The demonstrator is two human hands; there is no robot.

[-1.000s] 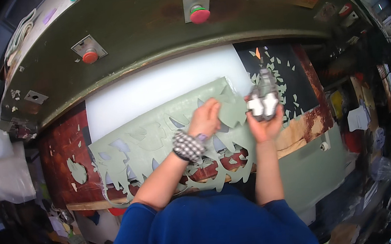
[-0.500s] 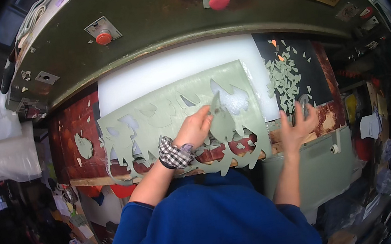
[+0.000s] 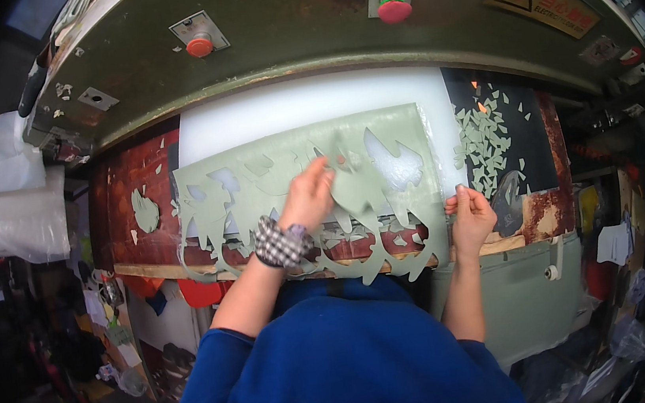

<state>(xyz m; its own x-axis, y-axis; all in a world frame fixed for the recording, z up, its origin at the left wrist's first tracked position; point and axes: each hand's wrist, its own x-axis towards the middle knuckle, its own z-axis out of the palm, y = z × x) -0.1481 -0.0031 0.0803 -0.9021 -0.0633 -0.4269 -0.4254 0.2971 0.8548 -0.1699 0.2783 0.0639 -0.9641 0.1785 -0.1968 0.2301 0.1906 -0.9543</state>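
A pale green sheet (image 3: 284,144) with several cut-out openings lies over a white board (image 3: 249,114), its ragged lower edge reaching the table's front. My left hand (image 3: 308,197), a checked band at its wrist, is closed on a leaf-shaped green cut piece (image 3: 358,189) above the sheet. A reddish spot, perhaps a fingertip, shows through the piece's upper part. My right hand (image 3: 474,222) is at the sheet's right edge, thumb and fingers pinched together. What they hold, if anything, is too small to make out. Beside it lies a grey rounded object (image 3: 508,206).
Many small green scraps (image 3: 484,139) lie on a black mat (image 3: 532,142) at the right. A small stack of green pieces (image 3: 145,211) rests at the left. Beyond the board rises a green machine beam (image 3: 295,33) with red push buttons (image 3: 394,9).
My right hand has moved left from the grey object to the sheet's edge and its spread fingers have closed. My left hand keeps the cut piece, its fingers shifted. The view has turned slightly.
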